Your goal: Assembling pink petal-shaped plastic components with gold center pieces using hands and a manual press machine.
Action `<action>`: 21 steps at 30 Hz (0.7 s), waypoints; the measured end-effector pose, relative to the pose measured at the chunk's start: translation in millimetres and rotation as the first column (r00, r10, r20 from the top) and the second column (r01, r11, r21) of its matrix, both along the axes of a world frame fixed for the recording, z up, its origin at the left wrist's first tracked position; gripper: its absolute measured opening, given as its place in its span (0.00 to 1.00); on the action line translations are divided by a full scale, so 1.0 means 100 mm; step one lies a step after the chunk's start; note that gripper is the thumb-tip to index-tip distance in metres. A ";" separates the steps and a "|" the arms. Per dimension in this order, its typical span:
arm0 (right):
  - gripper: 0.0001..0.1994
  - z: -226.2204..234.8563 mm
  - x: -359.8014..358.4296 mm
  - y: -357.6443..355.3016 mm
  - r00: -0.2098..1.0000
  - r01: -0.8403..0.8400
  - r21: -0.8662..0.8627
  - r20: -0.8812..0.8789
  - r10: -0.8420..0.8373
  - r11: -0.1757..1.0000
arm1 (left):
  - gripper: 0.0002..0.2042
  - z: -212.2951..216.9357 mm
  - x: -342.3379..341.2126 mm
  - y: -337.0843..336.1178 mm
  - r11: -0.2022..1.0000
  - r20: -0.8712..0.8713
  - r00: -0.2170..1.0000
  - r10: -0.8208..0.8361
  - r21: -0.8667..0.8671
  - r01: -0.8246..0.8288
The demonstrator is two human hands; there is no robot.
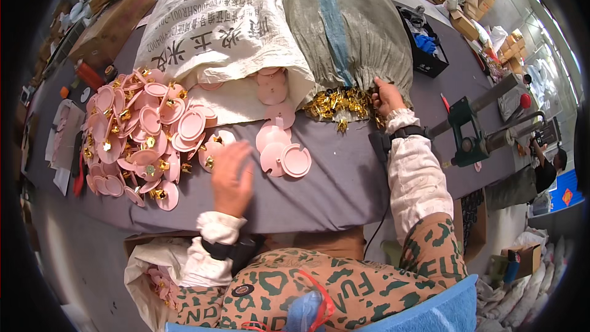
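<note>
My left hand, somewhat blurred, is over the near side of the table with its fingers stretched out and thumb apart. It is between a heap of round pink plastic discs, many with gold metal clips attached, and a few loose pink discs without visible clips. At the mouth of a grey-green woven sack, my right hand has its fingers curled beside a pile of gold metal clips. What those fingers hold is hidden. A white woven sack lies open, pink discs showing at its mouth.
A green hand press stands at the right of the grey-covered table. Behind it is a black box of small items. Below the table's front edge, a sack holds pink pieces. Another person is at far right.
</note>
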State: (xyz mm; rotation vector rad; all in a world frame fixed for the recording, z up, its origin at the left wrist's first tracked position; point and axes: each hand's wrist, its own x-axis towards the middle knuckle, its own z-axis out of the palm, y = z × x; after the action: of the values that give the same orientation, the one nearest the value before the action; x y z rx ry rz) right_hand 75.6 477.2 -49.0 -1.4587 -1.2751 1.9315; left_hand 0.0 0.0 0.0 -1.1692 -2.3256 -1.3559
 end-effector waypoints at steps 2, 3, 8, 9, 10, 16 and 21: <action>0.15 0.26 0.08 -0.14 0.985 -0.150 0.180 -0.061 0.163 0.972 | 0.14 -0.06 0.16 0.14 0.996 0.016 0.996 -0.086 0.003 0.086; 0.15 0.54 0.00 -0.28 0.971 -0.040 0.161 -0.226 0.077 0.986 | 0.14 -0.02 0.11 0.26 0.989 0.050 0.988 -0.144 0.025 0.143; 0.11 0.84 0.44 0.44 0.543 -0.092 -0.187 -0.833 -0.108 0.978 | 0.13 0.12 0.06 0.99 0.940 0.395 0.862 -0.318 0.016 0.340; 0.11 0.85 0.42 0.38 0.538 -0.094 -0.196 -0.835 -0.116 0.976 | 0.13 0.09 0.01 1.13 0.941 0.394 0.864 -0.313 0.004 0.339; 0.11 0.95 0.33 0.20 0.531 0.000 -0.201 -0.830 -0.171 0.980 | 0.13 0.01 -0.06 1.24 0.924 0.434 0.823 -0.367 0.067 0.377; 0.13 1.25 0.45 -0.11 0.418 -0.053 -0.261 -0.883 -0.216 0.964 | 0.32 -0.03 -0.06 2.42 0.875 0.892 0.202 -0.405 0.313 0.370; 0.13 1.11 0.59 -0.17 0.413 -0.062 -0.303 -0.875 -0.252 0.951 | 0.27 0.18 0.03 3.04 0.837 0.837 -0.063 -0.544 0.535 -0.119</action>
State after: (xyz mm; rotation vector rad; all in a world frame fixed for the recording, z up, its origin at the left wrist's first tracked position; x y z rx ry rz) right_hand 134.3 459.9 62.4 -0.2951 -0.3540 2.3244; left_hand 3.4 304.2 18.3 -0.1627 -1.9179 -3.6600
